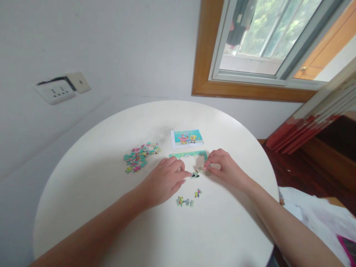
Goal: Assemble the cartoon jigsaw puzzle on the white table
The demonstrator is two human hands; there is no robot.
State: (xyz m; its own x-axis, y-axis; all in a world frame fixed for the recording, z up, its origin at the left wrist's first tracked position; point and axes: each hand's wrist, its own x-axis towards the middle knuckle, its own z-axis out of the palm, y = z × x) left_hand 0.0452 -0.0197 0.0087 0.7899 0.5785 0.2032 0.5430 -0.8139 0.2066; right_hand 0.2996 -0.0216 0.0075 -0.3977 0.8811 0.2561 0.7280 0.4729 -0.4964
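My right hand (222, 165) pinches a small jigsaw piece (202, 169) between thumb and fingertips. Just left of it, a jigsaw piece with dark marks (195, 174) lies on the table, and the index fingertip of my left hand (165, 178) touches its left side. The left thumb is apart from that finger, and the other fingers curl. Behind both hands runs a joined green puzzle edge (185, 154), partly covered by my hands. Nearer to me are a short joined strip of pieces (185, 201) and a yellow and purple piece (198, 193).
A heap of loose jigsaw pieces (140, 157) lies to the left on the round white table (116, 230). Behind the puzzle edge is a picture card (187, 138) with cartoon figures. A wall with a socket (57, 91) and a window frame (244, 91) stand beyond the table.
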